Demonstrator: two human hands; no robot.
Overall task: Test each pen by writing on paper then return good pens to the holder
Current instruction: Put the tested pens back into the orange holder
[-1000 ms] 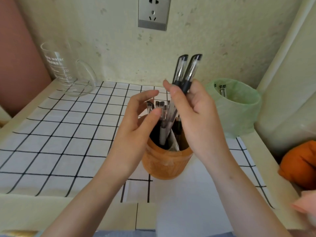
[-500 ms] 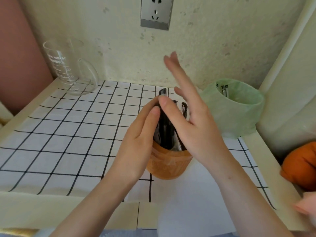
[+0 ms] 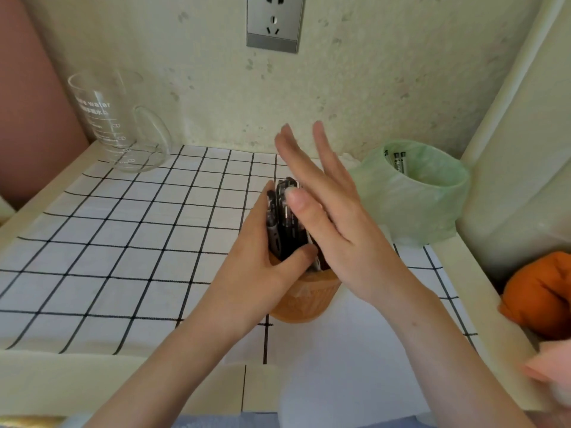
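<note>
My left hand wraps the bundle of dark pens from its 9 o'clock side, with the thumb hooked across the front of the barrels and the fingers reaching up behind them. My right hand is flat, its fingers straight and slightly fanned, pointing toward 11 o'clock; the palm presses against the bundle from the 3 o'clock side, so the pens sit squeezed between both hands. The pens stand upright in the round orange holder near the middle of the view, their capped ends just above my left fingertips. The holder rests where the black-checked cloth meets a plain white paper that runs off toward 6 o'clock. At 2 o'clock from the holder is a bin lined with a green bag, with 3 pens showing inside it. A clear glass jug stands at 10 o'clock by the wall, a grey socket is at 12 o'clock, and an orange lump lies at 3 o'clock.
</note>
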